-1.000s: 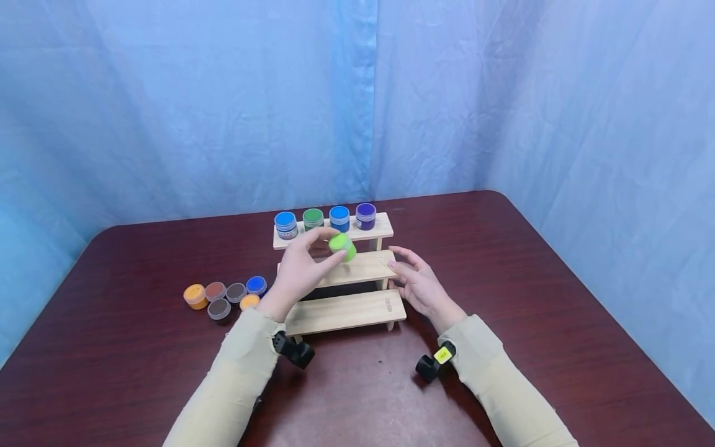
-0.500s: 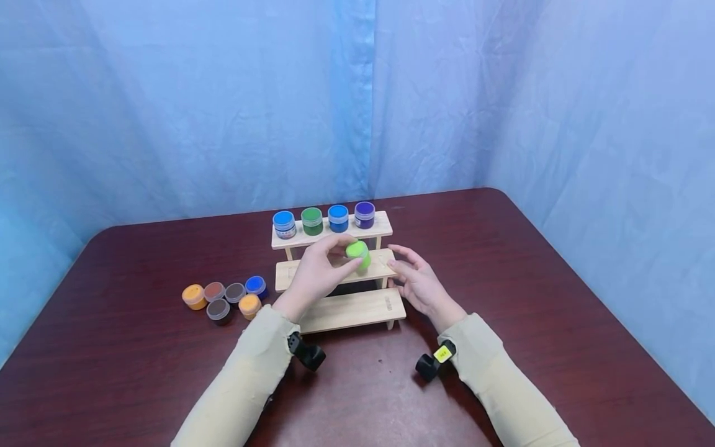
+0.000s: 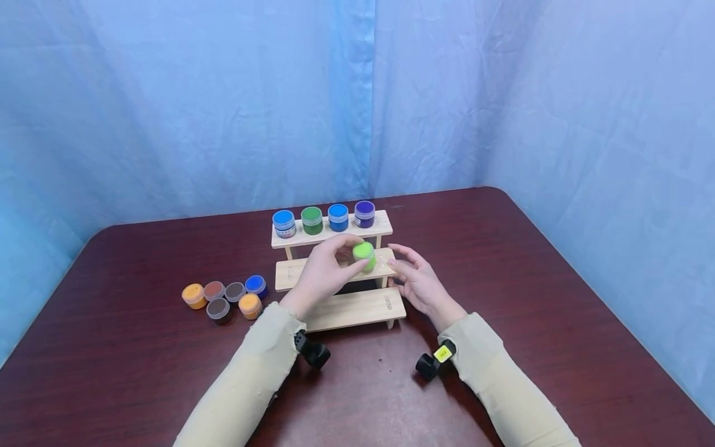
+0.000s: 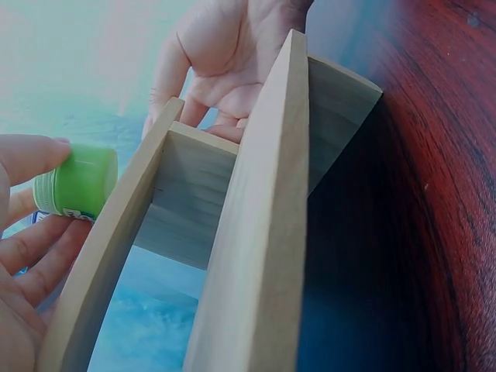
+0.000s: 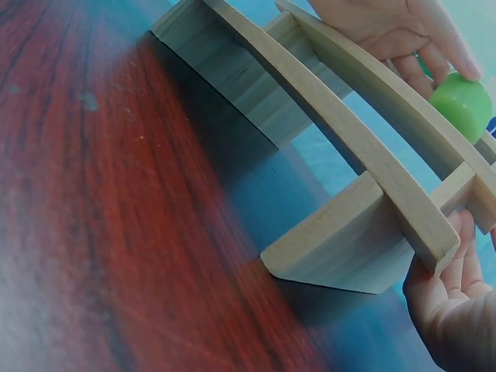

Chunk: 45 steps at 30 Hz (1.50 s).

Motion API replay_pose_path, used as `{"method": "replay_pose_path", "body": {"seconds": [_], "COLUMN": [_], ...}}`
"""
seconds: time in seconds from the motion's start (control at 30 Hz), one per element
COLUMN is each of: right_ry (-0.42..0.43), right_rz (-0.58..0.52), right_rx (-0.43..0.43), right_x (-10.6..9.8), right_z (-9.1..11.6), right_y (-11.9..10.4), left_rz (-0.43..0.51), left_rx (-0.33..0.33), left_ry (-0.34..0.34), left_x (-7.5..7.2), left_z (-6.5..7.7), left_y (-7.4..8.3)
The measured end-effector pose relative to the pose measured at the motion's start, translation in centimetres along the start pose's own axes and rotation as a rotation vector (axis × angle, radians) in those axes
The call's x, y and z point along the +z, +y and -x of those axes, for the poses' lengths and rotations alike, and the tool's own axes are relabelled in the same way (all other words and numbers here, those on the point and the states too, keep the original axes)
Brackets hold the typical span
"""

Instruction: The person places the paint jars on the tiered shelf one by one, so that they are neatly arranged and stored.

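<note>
My left hand (image 3: 324, 273) pinches a light green paint jar (image 3: 364, 256) between thumb and fingers. The jar is right at the middle board of a three-tier wooden stand (image 3: 349, 311), toward its right end. In the left wrist view the same jar (image 4: 87, 180) appears beside the board's edge, fingertips on its lid and base. My right hand (image 3: 421, 287) grips the right end of that middle tier, thumb at the front and index finger along the far side. The right wrist view has its fingers (image 5: 453, 298) against the stand's side support.
On the top tier stand a light blue jar (image 3: 284, 225), a dark green jar (image 3: 312, 221), a blue jar (image 3: 338, 218) and a purple jar (image 3: 365, 215). Left of the stand, several jars cluster on the dark red table (image 3: 139, 366), including an orange one (image 3: 193, 297).
My left hand has carried the light green jar rightward and down, from below the top row to the middle board's right part. The right hand has stayed at the stand's end.
</note>
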State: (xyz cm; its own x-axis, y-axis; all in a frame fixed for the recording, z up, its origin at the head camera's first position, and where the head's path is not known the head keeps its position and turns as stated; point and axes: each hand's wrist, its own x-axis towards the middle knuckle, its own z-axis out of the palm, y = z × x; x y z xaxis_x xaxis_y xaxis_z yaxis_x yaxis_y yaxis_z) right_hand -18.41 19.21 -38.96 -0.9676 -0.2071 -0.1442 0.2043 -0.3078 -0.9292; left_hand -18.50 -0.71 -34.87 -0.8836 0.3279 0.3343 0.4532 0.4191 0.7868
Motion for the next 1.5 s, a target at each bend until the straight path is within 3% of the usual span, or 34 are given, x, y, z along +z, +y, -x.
{"method": "replay_pose_path", "body": {"seconds": [0.8,1.13,1.5], "right_ry": [0.014,0.009,0.007], "right_rz": [0.014,0.025,0.022], "right_rx": [-0.003,0.004,-0.001], "right_x": [0.1,0.1,0.0], "right_z": [0.1,0.1,0.0], "right_y": [-0.1,0.0,0.0], "left_rz": [-0.065,-0.019,-0.033], "left_rx": [-0.009,-0.008,-0.004], "left_ry": [0.049,0.031,0.033], "left_x": [0.8,1.3,1.6], "left_z": [-0.1,-0.3,-0.2], "left_y": [0.2,0.3,0.5]}}
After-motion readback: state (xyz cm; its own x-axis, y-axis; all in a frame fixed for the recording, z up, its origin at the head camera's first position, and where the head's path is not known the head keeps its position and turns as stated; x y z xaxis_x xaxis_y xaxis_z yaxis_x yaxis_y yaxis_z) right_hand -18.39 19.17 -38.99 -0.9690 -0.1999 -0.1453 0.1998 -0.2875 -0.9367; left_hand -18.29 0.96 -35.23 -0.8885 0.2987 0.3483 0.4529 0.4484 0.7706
